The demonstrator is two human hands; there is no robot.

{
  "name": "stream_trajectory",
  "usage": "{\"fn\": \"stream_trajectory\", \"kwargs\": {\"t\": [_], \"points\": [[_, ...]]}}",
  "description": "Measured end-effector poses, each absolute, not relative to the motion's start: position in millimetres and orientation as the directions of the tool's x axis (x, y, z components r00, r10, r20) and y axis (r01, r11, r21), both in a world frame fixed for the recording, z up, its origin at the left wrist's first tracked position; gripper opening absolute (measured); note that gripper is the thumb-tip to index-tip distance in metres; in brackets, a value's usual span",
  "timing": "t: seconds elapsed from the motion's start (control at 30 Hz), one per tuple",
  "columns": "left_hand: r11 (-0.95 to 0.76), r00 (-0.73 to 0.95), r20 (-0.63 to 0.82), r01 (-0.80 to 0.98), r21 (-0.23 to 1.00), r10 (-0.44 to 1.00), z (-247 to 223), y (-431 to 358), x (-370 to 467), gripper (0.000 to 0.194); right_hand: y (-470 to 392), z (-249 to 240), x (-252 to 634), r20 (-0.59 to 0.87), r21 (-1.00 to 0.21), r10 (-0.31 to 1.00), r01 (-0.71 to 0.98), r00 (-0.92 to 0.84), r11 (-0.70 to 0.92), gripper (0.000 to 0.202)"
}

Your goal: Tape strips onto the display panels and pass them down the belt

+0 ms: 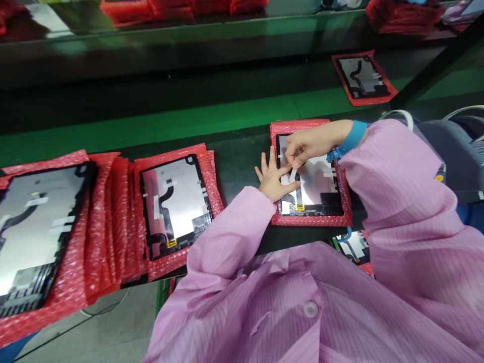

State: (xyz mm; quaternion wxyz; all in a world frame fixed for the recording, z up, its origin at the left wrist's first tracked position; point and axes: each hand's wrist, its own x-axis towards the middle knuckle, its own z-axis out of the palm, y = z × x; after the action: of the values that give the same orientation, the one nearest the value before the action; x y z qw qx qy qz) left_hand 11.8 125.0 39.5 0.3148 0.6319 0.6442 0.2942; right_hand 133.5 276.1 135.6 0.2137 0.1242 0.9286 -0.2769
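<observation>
A tablet screen panel (313, 186) lies with its silvery back up on red bubble wrap (310, 221) in front of me. My left hand (273, 180) rests with fingers spread over the panel's left edge, its thumb lying across a dark ribbon cable. Above it, my right hand (300, 150) pinches the upper end of a small white strip of tape (293, 174), whose lower part meets the panel near the cable. A blue wrist strap (355, 133) circles my right wrist, and its cord runs down beside the panel's right edge.
Left of me lies another panel (181, 196) on red bubble wrap, then layered red bubble-wrap sheets (117, 222) with a panel (41, 217) on top. A further panel (363, 75) sits at the back right. Grey equipment (449, 151) stands at right; a green-edged shelf (212, 33) spans the back.
</observation>
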Motion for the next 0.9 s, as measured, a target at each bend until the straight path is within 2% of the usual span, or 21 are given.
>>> {"fn": "stream_trajectory", "kwargs": {"t": [0.13,0.4,0.5,0.63,0.77,0.9], "points": [[0.045,0.004,-0.059,0.598,0.801,0.998,39.7,125.5,10.2,0.046,272.1,131.7,130.4,-0.465,-0.351,0.142,0.329,-0.874,0.877,0.015],[0.025,0.004,-0.034,0.59,0.807,0.999,36.8,125.1,11.1,0.046,236.2,145.8,115.2,-0.453,-0.026,0.389,0.448,-0.802,0.894,0.006],[0.025,-0.009,-0.025,0.589,0.808,1.0,36.5,125.5,11.8,0.042,225.2,157.7,111.3,-0.472,0.043,0.412,0.447,-0.779,0.893,0.002],[0.019,0.005,-0.027,0.592,0.805,1.0,36.1,126.4,11.6,0.038,236.3,154.9,116.5,-0.453,-0.019,0.312,0.359,-0.835,0.933,0.001],[0.027,0.0,-0.033,0.565,0.825,0.999,36.4,126.8,11.5,0.039,258.1,141.9,120.3,-0.36,-0.153,0.148,0.215,-0.921,0.965,0.015],[0.038,-0.009,-0.04,0.547,0.836,0.999,37.3,127.0,12.0,0.034,260.6,137.3,112.7,-0.374,-0.181,0.139,0.219,-0.917,0.959,0.028]]}}
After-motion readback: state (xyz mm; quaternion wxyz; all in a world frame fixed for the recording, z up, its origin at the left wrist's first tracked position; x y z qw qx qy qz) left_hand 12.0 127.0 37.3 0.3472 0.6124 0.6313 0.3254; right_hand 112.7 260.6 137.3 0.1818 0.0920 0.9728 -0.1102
